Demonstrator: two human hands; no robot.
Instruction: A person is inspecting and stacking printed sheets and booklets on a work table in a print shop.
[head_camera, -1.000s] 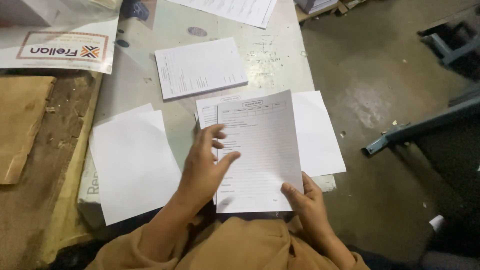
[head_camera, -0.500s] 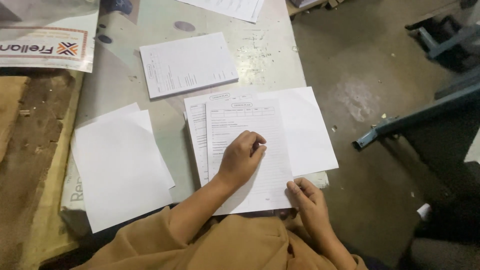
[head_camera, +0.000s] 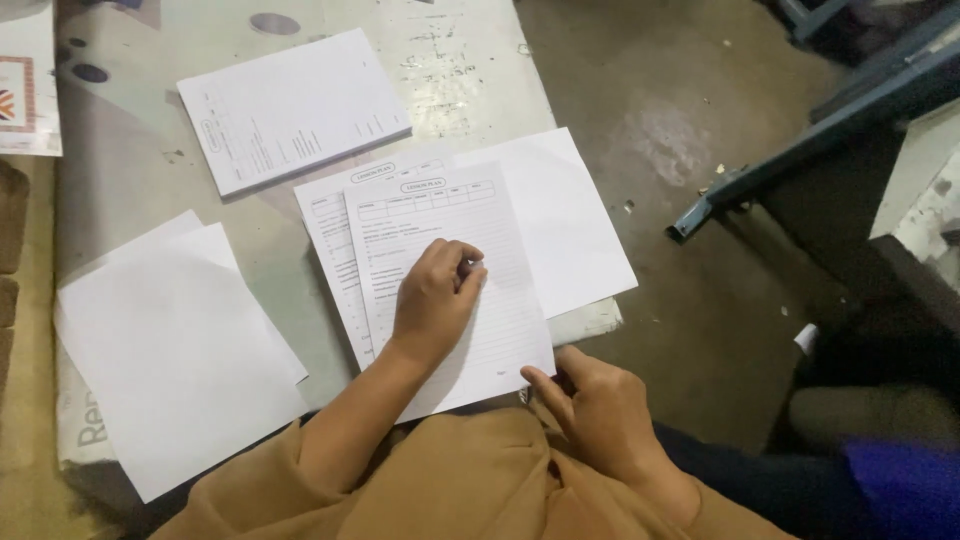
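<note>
A printed form sheet lies on top of a small pile of similar forms on a grey table. My left hand rests on the middle of the top sheet, fingers curled in with the thumb against the fingertips. My right hand pinches the sheet's lower right corner at the table's front edge. A blank white sheet sticks out from under the pile to the right.
A stack of printed sheets lies at the back of the table. Blank white sheets lie at the left. To the right is a concrete floor with a blue metal frame. Wooden boards run along the far left.
My left hand has slid from the sheet's left edge to its middle and its fingers have curled in. The top sheet now lies flat on the pile. My right hand stays at the corner.
</note>
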